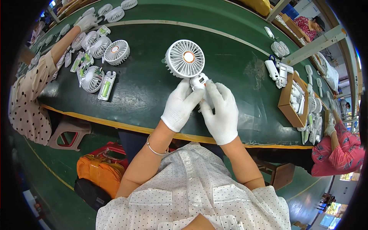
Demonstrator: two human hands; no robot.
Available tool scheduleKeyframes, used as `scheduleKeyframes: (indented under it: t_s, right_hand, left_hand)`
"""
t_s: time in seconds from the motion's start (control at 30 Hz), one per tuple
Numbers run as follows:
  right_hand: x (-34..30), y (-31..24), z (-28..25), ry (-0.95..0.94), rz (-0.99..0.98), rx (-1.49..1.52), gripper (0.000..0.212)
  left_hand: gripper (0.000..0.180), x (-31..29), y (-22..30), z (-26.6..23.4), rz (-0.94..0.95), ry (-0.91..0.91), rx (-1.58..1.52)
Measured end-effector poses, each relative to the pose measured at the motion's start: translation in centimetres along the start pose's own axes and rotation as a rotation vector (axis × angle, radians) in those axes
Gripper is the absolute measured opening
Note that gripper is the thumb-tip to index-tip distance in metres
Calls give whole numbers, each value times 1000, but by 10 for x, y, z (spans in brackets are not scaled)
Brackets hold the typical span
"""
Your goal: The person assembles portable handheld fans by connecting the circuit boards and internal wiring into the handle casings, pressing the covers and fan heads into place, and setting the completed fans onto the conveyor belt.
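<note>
- A white handheld fan (pixel 186 61) is held over the green table (pixel 142 92), at 12 o'clock from the centre of the view, well inside the table's yellow front edge (pixel 103 123).
- Its long axis is slanted: the round head is pointed toward 11 o'clock, and the handle (pixel 198 81) is run down toward 5 o'clock, between the hands.
- The grille is turned upward to the viewer, with an orange ring (pixel 188 57) set at its middle.
- The handle is grasped from the 7 o'clock side by the gloved left hand (pixel 180 105), its thumb laid across it.
- The handle is also grasped from the 5 o'clock side by the gloved right hand (pixel 223 113), its fingers bent.
- On the handle, a small dark window (pixel 202 80) is seen; any marking there is too small to be read.
- At 10 o'clock, white fans and opened handles with green inside are clustered; beyond them, other fans are reached for by a co-worker's gloved hand (pixel 87 22).
- Toward 3 o'clock, white parts are held in a cardboard box (pixel 286 103).
- At 8 o'clock, an orange bag (pixel 97 172) is seen below the table; its label is blurred.
</note>
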State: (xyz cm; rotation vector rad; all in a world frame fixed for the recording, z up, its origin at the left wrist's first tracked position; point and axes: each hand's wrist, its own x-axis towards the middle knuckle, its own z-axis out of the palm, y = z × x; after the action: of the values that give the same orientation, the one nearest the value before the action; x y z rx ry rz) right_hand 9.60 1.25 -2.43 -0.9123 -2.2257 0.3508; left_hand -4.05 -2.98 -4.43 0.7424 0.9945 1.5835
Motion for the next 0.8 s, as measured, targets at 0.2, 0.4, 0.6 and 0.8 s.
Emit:
scheduleKeyframes:
  t_s: [0.2,0.4,0.6,0.8]
  right_hand:
    - [-16,-4,8,-18,-175,38,40]
    - [-19,12,-9,-110,521,938,23]
    - [-20,24,-18,-570,589,650,23]
    - [-22,19,-14,-523,578,586,24]
  left_hand:
    - [36,4,-1,-11,23,-34,-270]
    - [39,1,-3,-8,73,-70,-194]
    - [41,-6,3,-2,34,-181,38]
    - [38,-5,3,-2,-15,-190,3]
